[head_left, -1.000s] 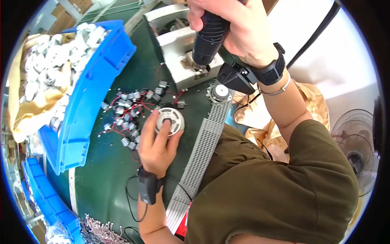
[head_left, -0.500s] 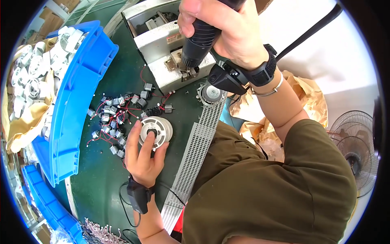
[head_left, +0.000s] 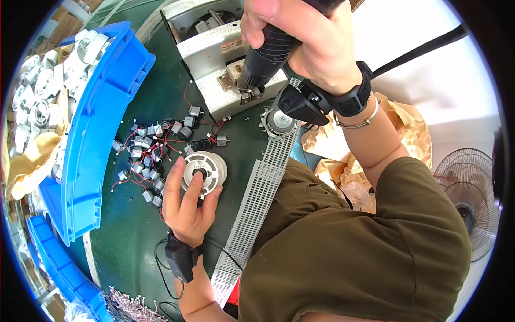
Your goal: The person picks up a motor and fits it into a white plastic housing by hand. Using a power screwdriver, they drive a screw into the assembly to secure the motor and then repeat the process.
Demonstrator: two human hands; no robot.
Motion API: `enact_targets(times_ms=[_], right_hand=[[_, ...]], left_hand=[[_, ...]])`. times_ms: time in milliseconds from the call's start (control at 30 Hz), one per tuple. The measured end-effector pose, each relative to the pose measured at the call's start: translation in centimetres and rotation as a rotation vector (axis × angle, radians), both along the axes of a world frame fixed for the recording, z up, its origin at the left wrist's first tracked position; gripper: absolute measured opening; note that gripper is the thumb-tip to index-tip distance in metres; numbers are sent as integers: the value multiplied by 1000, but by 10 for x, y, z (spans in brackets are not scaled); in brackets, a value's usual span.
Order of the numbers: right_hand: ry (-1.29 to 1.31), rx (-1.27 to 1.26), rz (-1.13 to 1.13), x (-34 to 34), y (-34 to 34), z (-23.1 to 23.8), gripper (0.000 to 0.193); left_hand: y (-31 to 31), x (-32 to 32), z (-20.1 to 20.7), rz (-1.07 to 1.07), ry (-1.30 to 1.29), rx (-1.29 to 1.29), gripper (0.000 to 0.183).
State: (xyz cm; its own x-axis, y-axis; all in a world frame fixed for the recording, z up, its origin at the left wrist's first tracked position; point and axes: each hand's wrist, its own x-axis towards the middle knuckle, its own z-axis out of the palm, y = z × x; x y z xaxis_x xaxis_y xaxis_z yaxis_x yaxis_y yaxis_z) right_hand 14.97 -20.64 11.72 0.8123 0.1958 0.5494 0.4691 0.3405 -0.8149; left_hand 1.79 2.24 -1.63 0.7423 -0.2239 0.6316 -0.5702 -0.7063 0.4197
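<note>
In my closed right hand [head_left: 322, 51] is a black electric screwdriver [head_left: 266, 58], tilted with its nose down. Its tip is at the front of a pale metal box-shaped machine [head_left: 208, 53], by a small metal fitting; whether a screw is on the bit cannot be made out. My left hand [head_left: 185, 214] grips a round white plastic housing [head_left: 218, 167] on the green table. The index fingertip presses on the dark centre of the housing, while the thumb and other fingers hold its rim. Small silver motors [head_left: 145, 142] with red and black wires lie beyond that hand.
A blue bin [head_left: 88, 145] full of white plastic parts stands at the left, with another blue bin [head_left: 64, 273] below. A perforated metal strip [head_left: 252, 214] runs along the table edge, a round part [head_left: 280, 123] at its far end. Brown paper [head_left: 399, 121] and a fan [head_left: 465, 204] are right.
The screwdriver and my right hand have shifted slightly to the right, the tip staying at the machine's front. My left hand keeps its grip on the white housing. The view has moved a little.
</note>
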Motion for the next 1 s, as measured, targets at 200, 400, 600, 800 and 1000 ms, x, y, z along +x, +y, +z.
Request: enact_targets(times_ms=[200,400,600,800,1000], right_hand=[[19,-44,-12,-6,1,-1,46],[-199,-44,4,9,-1,-6,47],[7,-23,-54,-9,4,0,47],[-212,24,46,14,0,-7,46],[-205,37,29,12,-1,-11,45]], left_hand=[[1,0,-1,0,10,-14,40],[0,0,-1,-3,-1,1,40],[1,0,-1,6,9,-7,41],[0,0,1,1,6,-5,41],[0,0,1,-4,4,-9,42]])
